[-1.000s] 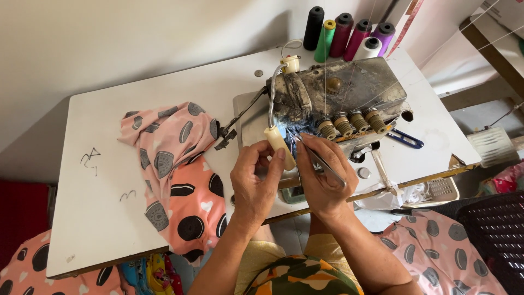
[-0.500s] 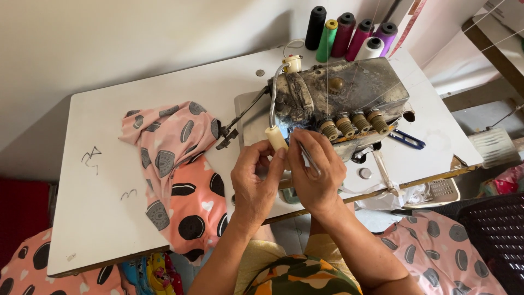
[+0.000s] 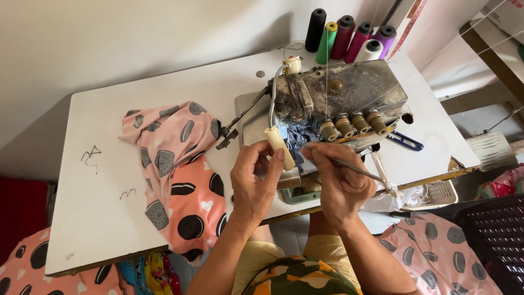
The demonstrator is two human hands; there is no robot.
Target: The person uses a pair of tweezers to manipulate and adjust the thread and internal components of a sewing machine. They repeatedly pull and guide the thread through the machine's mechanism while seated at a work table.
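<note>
A worn grey overlock sewing machine (image 3: 349,90) stands on a white table (image 3: 109,218). My left hand (image 3: 254,183) is raised in front of the machine's threading area, fingers pinched close beside a cream lamp head (image 3: 279,147) on a bendy neck; whether it holds a thread is too fine to see. My right hand (image 3: 341,183) grips thin metal tweezers (image 3: 349,164), their tip pointing left into the blue threads under the machine's front. Four brass tension knobs (image 3: 352,124) sit just above my right hand.
Pink fabric with dark patches (image 3: 174,169) lies on the table's left half. Several thread cones (image 3: 349,35) stand behind the machine. Blue-handled scissors (image 3: 405,141) lie at the right. More pink fabric (image 3: 453,251) and a dark plastic basket (image 3: 496,240) sit lower right.
My right hand has shifted a little to the right, and the tweezers now lie flatter with the tip at the threads. My left hand has stayed by the lamp head.
</note>
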